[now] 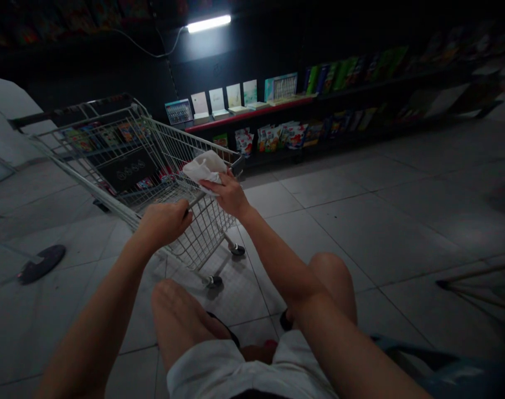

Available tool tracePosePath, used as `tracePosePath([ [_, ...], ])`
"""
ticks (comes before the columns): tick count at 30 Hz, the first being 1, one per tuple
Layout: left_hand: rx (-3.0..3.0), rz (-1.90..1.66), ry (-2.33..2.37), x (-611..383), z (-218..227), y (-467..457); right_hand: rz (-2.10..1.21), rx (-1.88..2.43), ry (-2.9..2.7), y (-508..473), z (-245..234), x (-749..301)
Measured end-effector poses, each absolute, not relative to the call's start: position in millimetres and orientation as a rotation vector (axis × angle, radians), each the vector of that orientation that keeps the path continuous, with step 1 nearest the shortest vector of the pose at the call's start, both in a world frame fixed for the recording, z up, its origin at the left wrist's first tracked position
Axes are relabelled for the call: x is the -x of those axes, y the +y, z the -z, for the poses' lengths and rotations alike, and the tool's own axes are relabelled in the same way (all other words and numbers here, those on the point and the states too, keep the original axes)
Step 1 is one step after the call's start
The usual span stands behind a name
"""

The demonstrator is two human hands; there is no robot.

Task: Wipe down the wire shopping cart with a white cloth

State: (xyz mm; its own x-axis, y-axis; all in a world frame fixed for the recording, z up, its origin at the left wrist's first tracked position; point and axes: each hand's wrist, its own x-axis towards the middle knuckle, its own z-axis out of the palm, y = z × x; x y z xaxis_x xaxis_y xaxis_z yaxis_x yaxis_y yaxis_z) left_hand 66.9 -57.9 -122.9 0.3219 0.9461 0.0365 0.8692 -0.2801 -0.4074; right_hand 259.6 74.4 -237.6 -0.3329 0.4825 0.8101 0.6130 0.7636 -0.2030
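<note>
A metal shopping cart (202, 230) stands in front of me with its basket end toward my knees. My left hand (163, 221) is closed around the top rim of that end. In my right hand (231, 195) is a crumpled white cloth (206, 165), held at the cart's right corner over the rim. Its fingers lie across the near side of the cloth and the thumb is under its edge. Part of the cart rim behind the cloth is hidden.
Behind the cart runs a dark shelf (252, 111) with upright books and bagged snacks, lit by a tube lamp (209, 23). A round-based stand (42, 263) is at the left. Dark legs of some furniture (477, 282) stick in from the right. Two caster wheels (214, 281) rest on the tiles.
</note>
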Motion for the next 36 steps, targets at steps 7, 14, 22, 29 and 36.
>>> tracePosePath([
  [7,2.237,-0.316,-1.656,-72,122,-59,0.113,0.981,-1.876,99,220,-289],
  [14,2.243,-0.276,-1.620,-68,127,-57,0.247,0.689,-2.200,48,218,-234],
  [22,2.253,-0.348,-1.603,-64,122,-68,0.098,0.847,-2.192,121,192,-316],
  [29,2.271,-0.354,-1.592,-55,123,-74,-0.091,0.996,-2.225,129,182,-337],
  [36,2.348,-0.273,-1.611,-8,125,-92,-0.122,1.063,-2.243,71,174,-314],
])
